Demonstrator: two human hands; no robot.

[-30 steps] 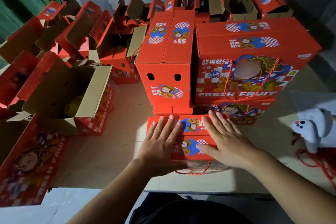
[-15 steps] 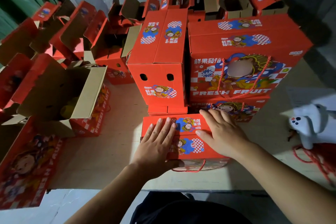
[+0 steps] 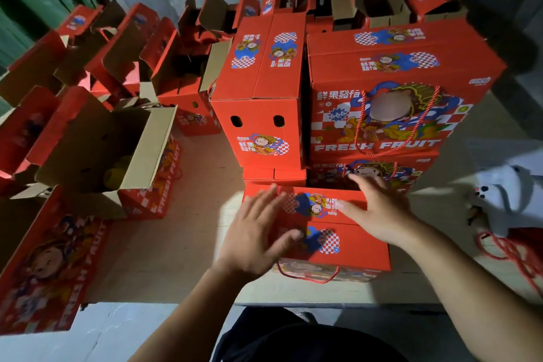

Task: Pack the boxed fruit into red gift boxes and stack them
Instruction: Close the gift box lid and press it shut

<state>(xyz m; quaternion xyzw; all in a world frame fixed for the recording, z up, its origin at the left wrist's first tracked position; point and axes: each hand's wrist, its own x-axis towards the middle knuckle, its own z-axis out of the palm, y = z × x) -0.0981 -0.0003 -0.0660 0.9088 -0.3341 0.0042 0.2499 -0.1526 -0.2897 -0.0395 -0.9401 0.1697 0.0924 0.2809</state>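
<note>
Both hands have slid apart: left hand (image 3: 252, 232) and right hand (image 3: 379, 209), fingers seemingly flat though blurred, press the closed gift box (image 3: 346, 247) at the worktop's (image 3: 191, 232) near edge; uneven lifting could tip it off.

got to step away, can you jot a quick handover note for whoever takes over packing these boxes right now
Left hand: open, fingers spread over the closed gift box in front.
Right hand: open, over the same box's far flap.
Closed boxes are stacked behind.
Done: front box looks closed, rope handle hanging out.
Left: stack it, then close the open box with yellow fruit on the left and the other open boxes behind it.
</note>
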